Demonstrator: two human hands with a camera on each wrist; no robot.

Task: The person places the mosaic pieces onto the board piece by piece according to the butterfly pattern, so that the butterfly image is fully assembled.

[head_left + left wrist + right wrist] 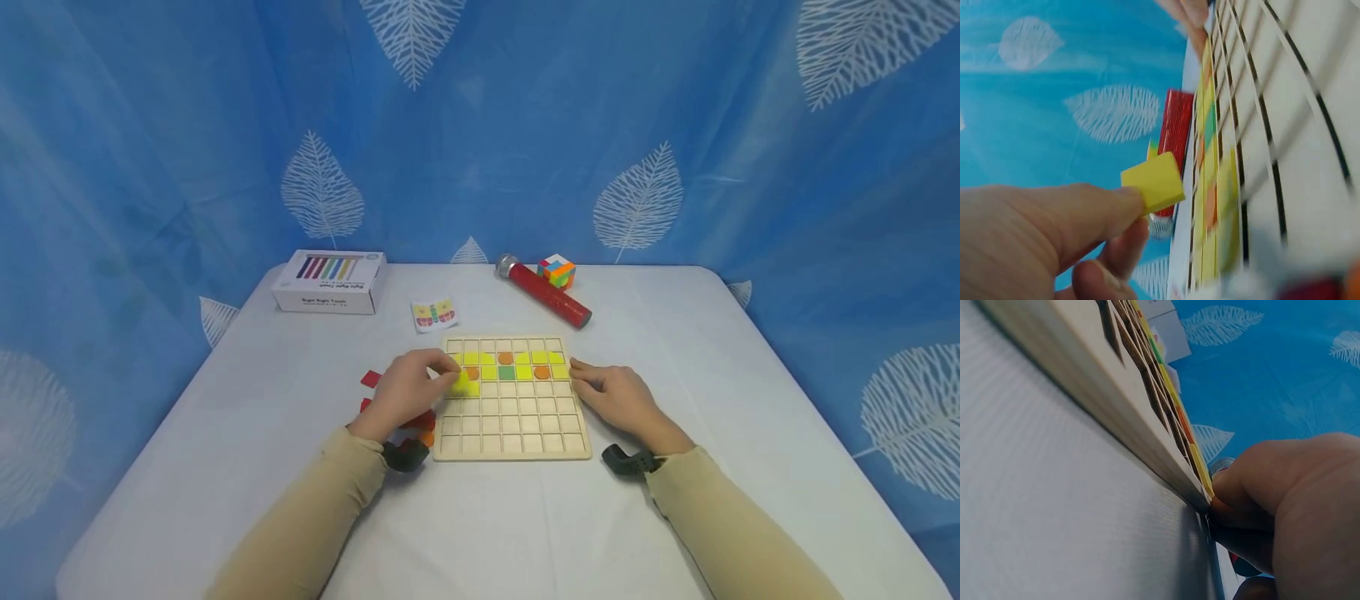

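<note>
Left hand (408,385) pinches one yellow square tile (1157,181) near ten o'clock edge of pale wooden grid board (510,425). Right hand (618,398) grips board's two o'clock edge. On board: three orange discs (506,358), one green square tile (506,372). Red flat tiles (371,379), partly hidden, nine. One picture card (433,315), eleven; one red silver-headed cylinder (551,293), one multicoloured cube (557,271), one. Open white tablecloth (517,533), six.

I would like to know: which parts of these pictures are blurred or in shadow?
Left wrist: yellow piece fairly sharp, bottom right corner blurred, soft shadows across the board; right wrist: dim overall, tablecloth darker near the right hand; head: fairly evenly lit, the small card lacking fine detail.
</note>
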